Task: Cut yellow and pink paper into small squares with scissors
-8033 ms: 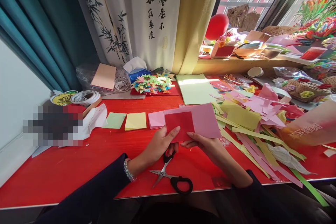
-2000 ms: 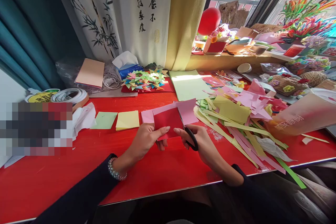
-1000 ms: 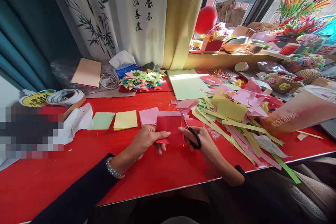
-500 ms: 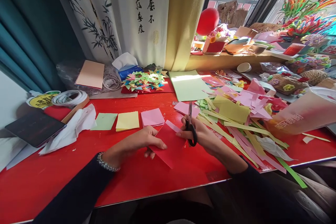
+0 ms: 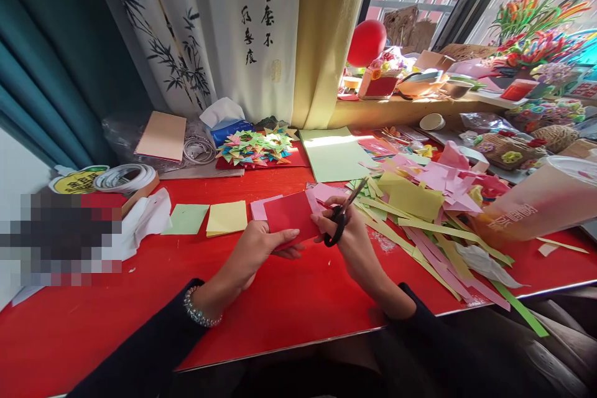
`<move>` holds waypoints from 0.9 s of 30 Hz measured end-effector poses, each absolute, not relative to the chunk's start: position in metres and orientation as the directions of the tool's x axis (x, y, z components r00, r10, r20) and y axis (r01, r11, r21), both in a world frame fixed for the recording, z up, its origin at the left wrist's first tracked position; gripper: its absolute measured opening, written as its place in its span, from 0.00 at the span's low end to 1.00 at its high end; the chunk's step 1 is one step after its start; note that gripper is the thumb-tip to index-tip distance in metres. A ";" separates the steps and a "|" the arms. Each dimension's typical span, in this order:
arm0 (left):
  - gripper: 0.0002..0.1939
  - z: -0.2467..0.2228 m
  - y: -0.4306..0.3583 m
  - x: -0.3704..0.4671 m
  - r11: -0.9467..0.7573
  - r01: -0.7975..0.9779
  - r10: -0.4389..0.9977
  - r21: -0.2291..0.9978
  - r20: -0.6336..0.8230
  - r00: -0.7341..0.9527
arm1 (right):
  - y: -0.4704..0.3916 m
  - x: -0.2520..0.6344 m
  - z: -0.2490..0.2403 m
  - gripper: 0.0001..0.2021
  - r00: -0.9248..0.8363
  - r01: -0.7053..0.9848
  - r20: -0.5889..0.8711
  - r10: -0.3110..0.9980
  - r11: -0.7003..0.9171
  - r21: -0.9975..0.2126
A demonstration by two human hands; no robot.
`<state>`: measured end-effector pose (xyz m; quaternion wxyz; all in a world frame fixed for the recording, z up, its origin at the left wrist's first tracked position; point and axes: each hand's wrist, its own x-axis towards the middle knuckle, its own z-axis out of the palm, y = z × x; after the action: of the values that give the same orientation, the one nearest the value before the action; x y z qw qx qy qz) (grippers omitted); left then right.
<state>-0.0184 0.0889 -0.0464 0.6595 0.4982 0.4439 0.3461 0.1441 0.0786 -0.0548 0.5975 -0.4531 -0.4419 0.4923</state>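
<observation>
My left hand (image 5: pixel 268 245) pinches the red paper (image 5: pixel 291 214) at its lower left, thumb on top and fingers beneath. A pale pink strip shows along the sheet's right edge. My right hand (image 5: pixel 349 230) holds black-handled scissors (image 5: pixel 339 224), blades pointing up and to the right, while its thumb and fingertips touch the paper's right side. Just behind the sheet lies a pink paper stack (image 5: pixel 259 208), partly covered by it. A yellow paper stack (image 5: pixel 226 218) and a green paper square (image 5: pixel 189 219) lie in a row to the left.
Paper offcuts (image 5: pixel 420 199) heap up on the right, beside a large translucent cup (image 5: pixel 536 202). A light green sheet (image 5: pixel 333 155) and colourful folded paper pieces (image 5: pixel 255 147) lie at the back. White tape rolls (image 5: pixel 125 178) and crumpled tissue (image 5: pixel 144 217) sit left on the red table (image 5: pixel 261 323).
Both hands have raised the red paper slightly away from me and turned it, so its edges sit squarer. The scissors have tipped from upright to leaning right.
</observation>
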 end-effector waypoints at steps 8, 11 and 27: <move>0.11 -0.037 0.098 -0.029 0.132 -0.082 0.961 0.988 -0.107 0.253 | 0.055 0.185 -0.047 0.28 -0.201 0.216 -0.136 0.970 -0.092 -0.972; 0.10 -0.035 0.096 -0.028 0.087 -0.098 0.973 0.991 -0.063 0.224 | 0.046 0.191 -0.052 0.34 -0.349 0.259 -0.226 0.910 -0.138 -0.956; 0.12 -0.039 0.090 -0.023 0.104 -0.001 0.958 0.995 -0.100 0.269 | 0.051 0.174 -0.045 0.26 -0.308 0.250 -0.196 0.931 -0.120 -0.961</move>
<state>-0.0229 0.0904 -0.0393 0.5918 0.5332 0.4489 0.4049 0.1738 0.0509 -0.0450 0.3066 -0.5019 -0.5882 0.5550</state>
